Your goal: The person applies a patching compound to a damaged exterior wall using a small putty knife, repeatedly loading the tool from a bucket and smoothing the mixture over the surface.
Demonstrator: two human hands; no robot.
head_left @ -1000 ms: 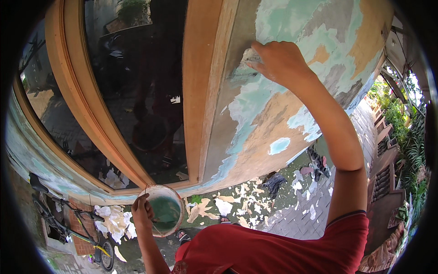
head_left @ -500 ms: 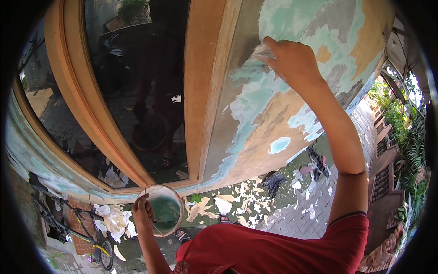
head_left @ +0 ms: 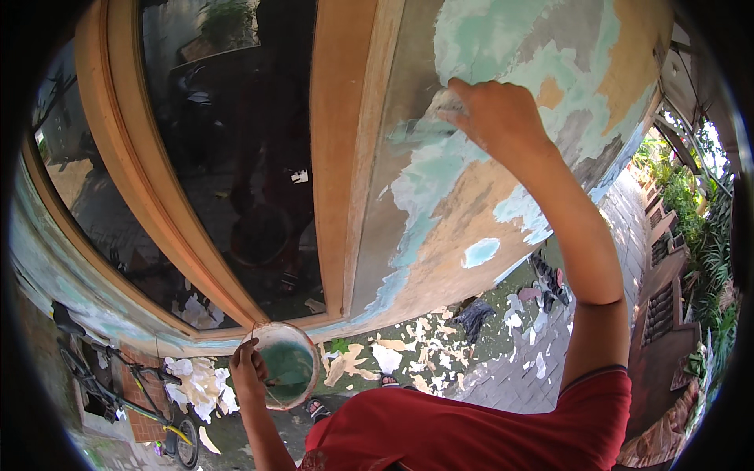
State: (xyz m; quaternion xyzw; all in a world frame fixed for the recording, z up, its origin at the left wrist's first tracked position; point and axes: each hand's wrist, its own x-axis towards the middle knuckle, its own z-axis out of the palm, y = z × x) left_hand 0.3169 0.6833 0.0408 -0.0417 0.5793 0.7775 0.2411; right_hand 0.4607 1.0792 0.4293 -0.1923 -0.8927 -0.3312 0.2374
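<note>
My right hand (head_left: 503,122) is raised to the wall (head_left: 440,231), its fingers closed on a small greyish-white piece (head_left: 448,104) held against the surface. What kind of thing that is, I cannot make out. The wall carries patches of pale turquoise paint among bare grey and tan areas. Low on the left, my left hand (head_left: 248,367) is closed on the thin handle of a round bucket (head_left: 314,369), beside its rim. Green-turquoise liquid (head_left: 287,363) is in the bucket, and part of its handle is hidden by my fingers.
A wooden frame (head_left: 342,157) with dark glass panes stands left of the wall patch. Peeled paint flakes (head_left: 385,357) litter the ground, with a crumpled black bag (head_left: 473,318) among them. A bicycle (head_left: 133,388) stands at lower left. Plants (head_left: 699,228) line the right side.
My right hand has moved slightly down along the wall, still closed on the greyish-white piece. The view has shifted a little; my left hand still holds the bucket.
</note>
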